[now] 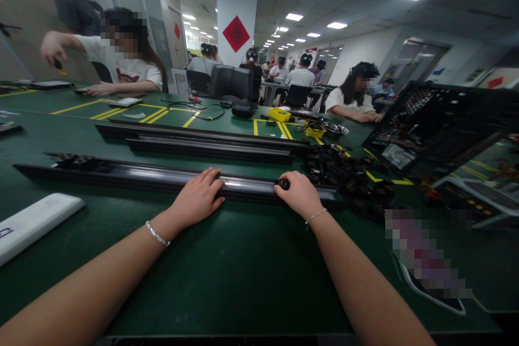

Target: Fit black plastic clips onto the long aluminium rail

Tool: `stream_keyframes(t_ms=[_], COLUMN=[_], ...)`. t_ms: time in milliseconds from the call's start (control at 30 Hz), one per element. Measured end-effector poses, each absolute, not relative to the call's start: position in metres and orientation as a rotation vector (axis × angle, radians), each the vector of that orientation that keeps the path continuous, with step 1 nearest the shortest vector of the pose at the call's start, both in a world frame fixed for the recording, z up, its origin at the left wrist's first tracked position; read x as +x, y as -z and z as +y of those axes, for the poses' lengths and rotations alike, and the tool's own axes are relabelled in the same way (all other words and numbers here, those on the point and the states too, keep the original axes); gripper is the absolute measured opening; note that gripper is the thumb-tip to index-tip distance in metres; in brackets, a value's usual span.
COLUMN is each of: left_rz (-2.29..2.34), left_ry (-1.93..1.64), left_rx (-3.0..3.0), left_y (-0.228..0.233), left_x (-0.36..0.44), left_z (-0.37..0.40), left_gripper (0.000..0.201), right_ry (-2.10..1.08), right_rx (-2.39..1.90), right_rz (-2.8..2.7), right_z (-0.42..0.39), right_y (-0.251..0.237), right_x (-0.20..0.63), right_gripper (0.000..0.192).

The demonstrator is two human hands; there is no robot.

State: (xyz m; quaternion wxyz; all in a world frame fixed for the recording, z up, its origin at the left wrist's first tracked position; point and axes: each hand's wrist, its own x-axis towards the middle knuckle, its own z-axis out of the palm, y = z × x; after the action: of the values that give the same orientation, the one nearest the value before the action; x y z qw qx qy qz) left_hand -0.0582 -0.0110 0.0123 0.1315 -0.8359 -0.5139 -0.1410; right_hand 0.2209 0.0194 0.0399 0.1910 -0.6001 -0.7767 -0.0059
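A long black rail (141, 175) with a silvery groove lies across the green table (243, 270) in front of me. My left hand (198, 197) rests palm down on its middle, fingers spread over the groove. My right hand (298, 194) is closed on a small black part (284, 184) held against the rail near its right end. A pile of small black parts (344, 170) lies just right of that hand.
Two more black rails (203, 143) lie farther back. A white flat object (34, 221) sits at the left, an open black computer case (438, 124) at the right, a yellow tray (279, 114) beyond. Several people work at tables around.
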Motion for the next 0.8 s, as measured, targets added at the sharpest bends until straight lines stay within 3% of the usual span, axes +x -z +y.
stream_keyframes(t_ms=[800], left_rz=[-1.482], left_ry=[0.379], left_rx=[-2.420], left_y=[-0.012], left_x=[-0.059], left_z=[-0.011], left_gripper=[0.036], right_ry=[0.037], right_rx=[-1.999], right_rz=[-2.115], right_z=[0.016], right_y=[-0.051], right_x=[0.231], right_gripper=[0.018])
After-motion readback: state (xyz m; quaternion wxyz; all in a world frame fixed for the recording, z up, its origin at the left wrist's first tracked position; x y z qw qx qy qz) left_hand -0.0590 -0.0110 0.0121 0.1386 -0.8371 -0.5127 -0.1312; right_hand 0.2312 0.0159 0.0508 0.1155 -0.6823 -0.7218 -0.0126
